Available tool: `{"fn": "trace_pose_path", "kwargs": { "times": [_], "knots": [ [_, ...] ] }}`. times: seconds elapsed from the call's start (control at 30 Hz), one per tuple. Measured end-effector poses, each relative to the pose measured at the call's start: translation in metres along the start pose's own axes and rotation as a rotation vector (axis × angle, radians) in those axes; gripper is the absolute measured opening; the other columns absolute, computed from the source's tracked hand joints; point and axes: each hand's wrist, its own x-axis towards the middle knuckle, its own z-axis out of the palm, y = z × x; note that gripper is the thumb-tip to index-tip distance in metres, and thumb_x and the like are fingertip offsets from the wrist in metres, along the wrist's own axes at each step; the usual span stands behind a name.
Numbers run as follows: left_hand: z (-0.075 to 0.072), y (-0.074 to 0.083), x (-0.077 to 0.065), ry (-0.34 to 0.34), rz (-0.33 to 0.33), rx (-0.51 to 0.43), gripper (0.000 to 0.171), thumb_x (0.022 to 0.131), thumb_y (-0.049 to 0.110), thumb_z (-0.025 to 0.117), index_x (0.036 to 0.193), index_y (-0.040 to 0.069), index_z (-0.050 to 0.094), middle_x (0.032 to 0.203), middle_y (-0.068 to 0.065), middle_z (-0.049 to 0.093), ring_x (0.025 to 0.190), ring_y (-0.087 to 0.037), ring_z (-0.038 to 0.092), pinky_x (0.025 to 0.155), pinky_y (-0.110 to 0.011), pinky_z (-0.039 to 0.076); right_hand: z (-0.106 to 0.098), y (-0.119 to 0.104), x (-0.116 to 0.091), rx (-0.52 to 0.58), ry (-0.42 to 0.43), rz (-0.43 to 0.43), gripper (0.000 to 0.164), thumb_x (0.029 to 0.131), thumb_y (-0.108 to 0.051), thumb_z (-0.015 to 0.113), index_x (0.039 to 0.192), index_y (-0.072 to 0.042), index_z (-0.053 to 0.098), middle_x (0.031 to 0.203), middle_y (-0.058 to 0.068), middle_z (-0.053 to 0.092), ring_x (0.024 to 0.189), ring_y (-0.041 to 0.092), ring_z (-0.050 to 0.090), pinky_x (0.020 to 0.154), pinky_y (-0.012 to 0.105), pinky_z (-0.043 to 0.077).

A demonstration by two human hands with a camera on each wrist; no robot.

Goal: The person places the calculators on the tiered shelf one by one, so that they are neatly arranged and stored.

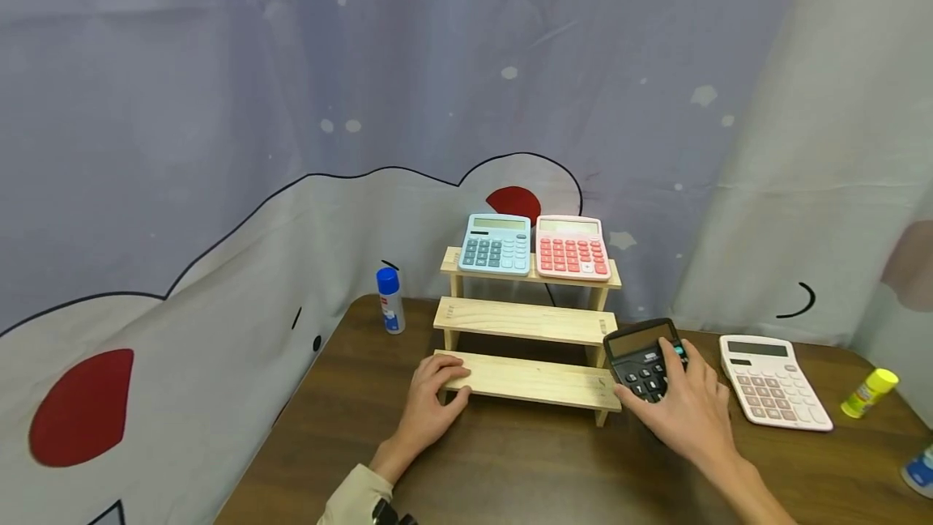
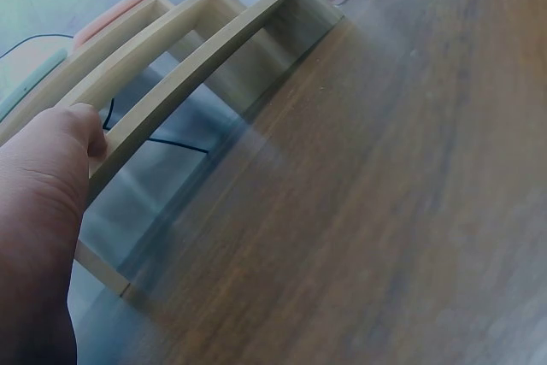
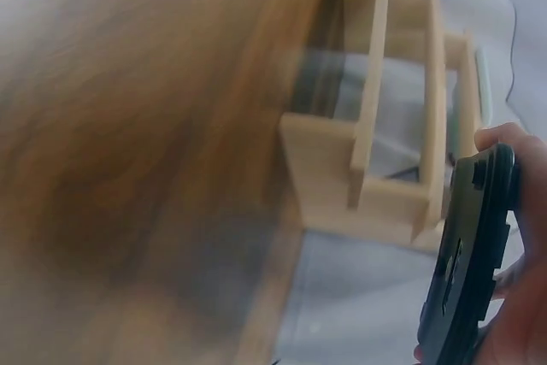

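Black calculator (image 1: 643, 359) sat in the right hand (image 1: 685, 411) — fingers curled round it — just beside the wooden step shelf's (image 1: 532, 322) right end. The left hand (image 1: 430, 399) pressed the bottom step, fingers relaxed. Placing seemed underway — next, lifting it onto a free step.

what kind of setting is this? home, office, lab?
Most likely a staged recording setup, not a lived-in room: a printed cartoon cloth backdrop hangs behind a brown table holding only a wooden step shelf, calculators such as the black calculator, and glue sticks.
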Motion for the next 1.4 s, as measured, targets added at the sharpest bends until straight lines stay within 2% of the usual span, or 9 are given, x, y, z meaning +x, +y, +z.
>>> {"fn": "trace_pose_path", "kwargs": {
  "times": [0.13,0.33,0.57,0.8,0.93,1.03,1.4],
  "knots": [
    [0.001,-0.001,0.0,-0.01,-0.009,0.003,0.019,0.084,0.016,0.078,0.103,0.017,0.075,0.116,0.0,0.066,0.115,-0.019,0.055,0.099,-0.043,0.041,0.004,-0.019,0.006,0.022,-0.027,-0.039,0.102,0.075,-0.068,0.072,0.149,-0.005,0.039,0.15,0.033,0.031,0.128,0.056,0.035,0.087,0.063,0.033],
    [0.001,-0.002,0.002,0.006,0.026,0.007,0.021,0.082,0.013,0.079,0.102,0.015,0.074,0.115,-0.002,0.067,0.113,-0.022,0.056,0.096,-0.046,0.041,0.015,-0.048,0.014,0.04,-0.091,-0.069,0.098,0.078,-0.067,0.07,0.151,-0.01,0.038,0.153,0.031,0.029,0.131,0.054,0.036,0.09,0.063,0.034],
    [-0.001,0.0,0.006,-0.019,-0.019,-0.005,0.019,0.084,0.016,0.077,0.102,0.015,0.075,0.115,-0.003,0.067,0.115,-0.021,0.055,0.099,-0.045,0.04,0.029,-0.078,0.027,0.031,-0.093,-0.113,0.096,0.074,-0.067,0.072,0.148,-0.012,0.043,0.152,0.027,0.034,0.128,0.049,0.042,0.09,0.061,0.037],
    [-0.001,0.002,0.004,-0.018,-0.007,0.009,0.018,0.084,0.015,0.077,0.102,0.014,0.075,0.114,-0.003,0.067,0.114,-0.022,0.056,0.099,-0.045,0.041,0.046,-0.103,0.039,0.013,-0.13,-0.136,0.096,0.073,-0.067,0.072,0.146,-0.01,0.045,0.152,0.028,0.035,0.13,0.051,0.042,0.096,0.066,0.036],
    [-0.003,0.002,0.001,-0.024,-0.027,0.011,0.019,0.084,0.015,0.077,0.103,0.015,0.075,0.115,-0.002,0.066,0.114,-0.02,0.055,0.099,-0.044,0.041,0.056,-0.117,0.045,0.001,-0.156,-0.155,0.097,0.074,-0.071,0.069,0.146,-0.011,0.045,0.152,0.028,0.034,0.13,0.052,0.043,0.098,0.068,0.036],
    [-0.004,0.002,-0.001,-0.028,-0.045,0.012,0.019,0.084,0.016,0.077,0.103,0.016,0.075,0.116,-0.001,0.066,0.115,-0.019,0.055,0.1,-0.043,0.041,0.062,-0.127,0.05,-0.006,-0.165,-0.157,0.097,0.074,-0.073,0.068,0.145,-0.011,0.046,0.152,0.028,0.035,0.129,0.052,0.043,0.098,0.068,0.037],
    [-0.001,0.001,0.001,-0.008,-0.015,0.032,0.021,0.082,0.015,0.079,0.103,0.015,0.075,0.115,-0.001,0.066,0.114,-0.02,0.056,0.098,-0.043,0.041,0.073,-0.154,0.066,-0.025,-0.191,-0.127,0.098,0.076,-0.074,0.066,0.146,-0.01,0.044,0.151,0.03,0.034,0.131,0.052,0.041,0.099,0.068,0.037]
  ]
}}
